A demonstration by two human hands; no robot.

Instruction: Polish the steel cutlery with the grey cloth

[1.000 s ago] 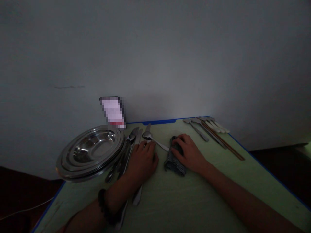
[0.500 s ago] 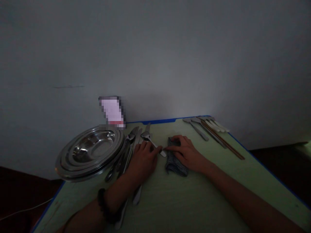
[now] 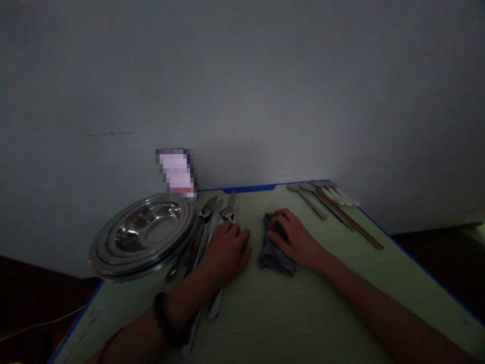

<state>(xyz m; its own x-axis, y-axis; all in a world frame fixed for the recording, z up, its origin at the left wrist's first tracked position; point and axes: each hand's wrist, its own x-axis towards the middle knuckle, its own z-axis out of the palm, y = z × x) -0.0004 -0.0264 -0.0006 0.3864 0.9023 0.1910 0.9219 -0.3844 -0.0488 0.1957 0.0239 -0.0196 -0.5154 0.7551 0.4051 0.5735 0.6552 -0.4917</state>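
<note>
My left hand (image 3: 227,253) is closed low over the cutlery, its fingers curled on a spoon (image 3: 227,213). Only the spoon's bowl shows beyond the knuckles; its handle is hidden under the hand. Beneath and beside this hand lie table knives (image 3: 215,303), partly covered by my wrist. My right hand (image 3: 295,237) bends its fingers around a folded dark grey cloth (image 3: 276,258) on the table. The thumb lies along the cloth and the fingertips reach over its far end.
Stacked metal plates or bowls (image 3: 102,253) stand at the left, beside more spoons (image 3: 204,213). A blurred phone (image 3: 178,172) leans on the wall behind them. At the back right lie a fork-like utensil (image 3: 312,203), brown chopsticks (image 3: 356,227) and white-handled cutlery (image 3: 341,194). The table (image 3: 322,313) has blue edges.
The spoon's handle has swung from between my hands to under my left hand. My right fingers have drawn away from the handle's end and back onto the cloth.
</note>
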